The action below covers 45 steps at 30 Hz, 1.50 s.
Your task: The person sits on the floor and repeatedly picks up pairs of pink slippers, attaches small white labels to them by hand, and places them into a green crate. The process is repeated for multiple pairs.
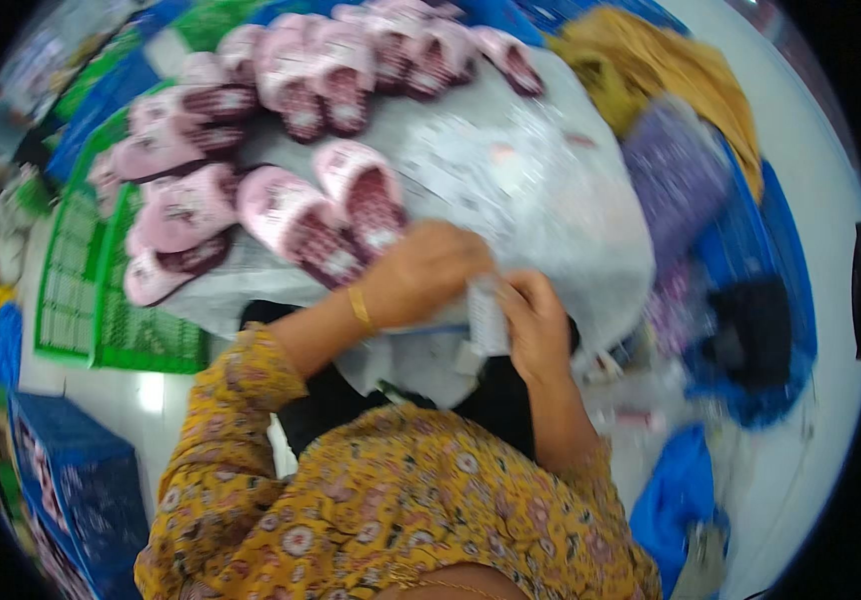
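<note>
In front of my body a white paper label strip point(489, 322) hangs between my two hands. My left hand point(431, 268), with a gold bracelet at its wrist, is closed at the strip's upper end. My right hand point(537, 322) pinches the strip along its right side with thumb and fingers. Just left of my left hand lies a pair of pink fluffy slippers, one slipper point(296, 222) beside another slipper point(363, 192), their patterned maroon footbeds toward me. My left fingers partly hide the strip's top.
More pink slippers point(316, 75) line the far and left sides of the pale covered table point(591, 240). Clear plastic bags point(491, 170) lie on it. A green crate point(151, 330) stands left; blue sacking with a purple bundle point(676, 175) and yellow cloth point(671, 60) is at right.
</note>
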Available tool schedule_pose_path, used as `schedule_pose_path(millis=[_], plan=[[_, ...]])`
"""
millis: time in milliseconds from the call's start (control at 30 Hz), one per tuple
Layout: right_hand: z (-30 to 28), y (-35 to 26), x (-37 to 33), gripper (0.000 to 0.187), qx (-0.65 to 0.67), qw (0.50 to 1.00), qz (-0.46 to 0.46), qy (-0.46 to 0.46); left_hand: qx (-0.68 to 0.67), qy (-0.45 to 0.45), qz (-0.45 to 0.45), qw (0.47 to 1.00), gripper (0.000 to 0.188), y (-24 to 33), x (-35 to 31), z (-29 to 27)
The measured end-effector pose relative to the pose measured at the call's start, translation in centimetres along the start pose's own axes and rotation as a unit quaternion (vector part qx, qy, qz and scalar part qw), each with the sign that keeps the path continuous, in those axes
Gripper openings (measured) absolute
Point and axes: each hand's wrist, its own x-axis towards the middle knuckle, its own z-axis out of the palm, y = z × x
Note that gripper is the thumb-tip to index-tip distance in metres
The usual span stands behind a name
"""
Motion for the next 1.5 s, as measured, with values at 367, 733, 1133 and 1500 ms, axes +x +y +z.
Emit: schedule_pose_path(millis=[367,733,1133,1500], plan=[[0.6,0.0,-1.6,0.014,-0.076,0.99,-0.116,0.015,-0.129,-0.004,-0.233,0.964,0.021,1.7,-0.8,0.6],[0.7,1.4,-1.2,0.016,-0.261,0.907,-0.318,0.089,-0.59,0.079,-0.515,0.617,0.02,3.9,-1.4,1.3],[0.3,1.6,-0.2,0.016,-0.279,0.892,-0.344,0.094,-0.513,0.143,-0.538,0.653,0.016,4.8,-3.1,3.5],[1.2,2.8,0.1,0.012,-0.144,0.97,-0.186,0.065,-0.558,0.171,-0.567,0.582,0.011,5.4,-2.9,4.2]])
